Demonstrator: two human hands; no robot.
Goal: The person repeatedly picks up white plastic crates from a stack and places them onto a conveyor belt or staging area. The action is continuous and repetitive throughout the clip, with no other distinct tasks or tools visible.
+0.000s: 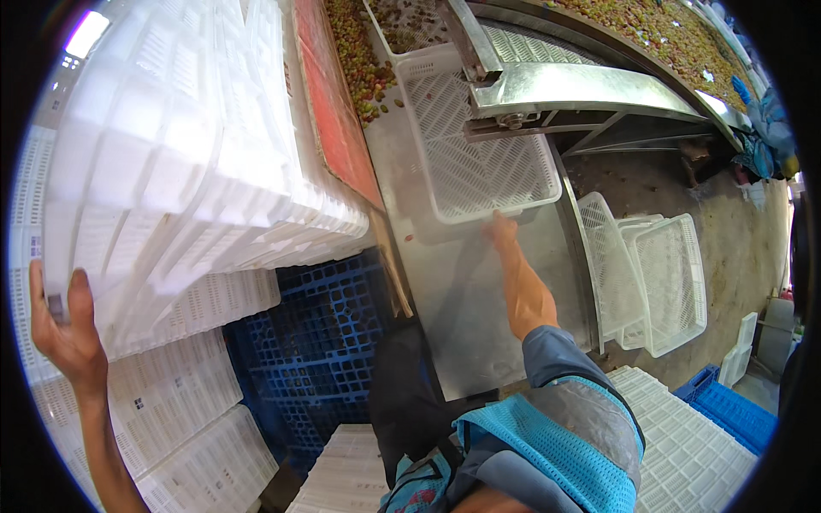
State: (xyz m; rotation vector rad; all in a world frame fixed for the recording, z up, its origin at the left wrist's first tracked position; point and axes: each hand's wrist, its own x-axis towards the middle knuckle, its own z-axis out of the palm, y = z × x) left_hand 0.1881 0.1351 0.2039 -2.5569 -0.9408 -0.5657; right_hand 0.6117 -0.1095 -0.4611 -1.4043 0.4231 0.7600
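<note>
My right hand grips the near rim of a white perforated plastic crate. This crate rests on a stainless steel table, under the end of a metal conveyor. Its visible floor holds no fruit. At the far left, my left hand is closed around the lower corner of a white plastic crate in a tall stack, thumb on the near side. Beyond the first crate, another crate contains scattered small fruit, apparently grapes.
Reddish-green fruit is heaped beside a red board. Blue plastic pallets lie below the stack. Two or more white crates lean right of the table. More crates are stacked lower right. A blue-clad person stands beyond the conveyor.
</note>
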